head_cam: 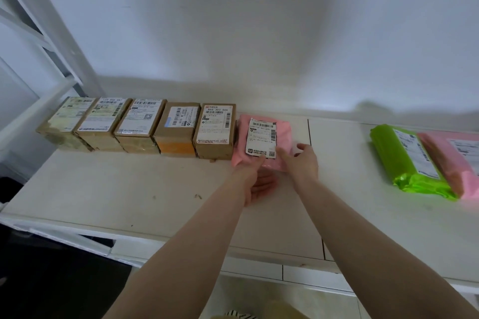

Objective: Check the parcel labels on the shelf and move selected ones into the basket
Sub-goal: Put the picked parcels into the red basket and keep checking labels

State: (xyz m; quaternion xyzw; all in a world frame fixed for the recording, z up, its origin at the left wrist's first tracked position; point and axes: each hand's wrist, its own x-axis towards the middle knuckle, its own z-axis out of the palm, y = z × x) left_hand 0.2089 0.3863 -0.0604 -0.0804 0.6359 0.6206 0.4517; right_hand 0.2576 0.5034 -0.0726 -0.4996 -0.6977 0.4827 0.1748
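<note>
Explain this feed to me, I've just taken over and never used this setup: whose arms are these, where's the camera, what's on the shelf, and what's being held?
There is no machine here: the arms are a person's, seen by one wide-angle camera worn on their head, looking forward and down. The white shelf stands against a white wall. On it, from the left, five cardboard boxes stand in a row, each with a label on top. Beside them is a pink bag with a white label. The left hand is under its near edge, palm up, and the right hand grips its right edge. Far right lie a green bag and a second pink bag, touching. No basket is in view.
</note>
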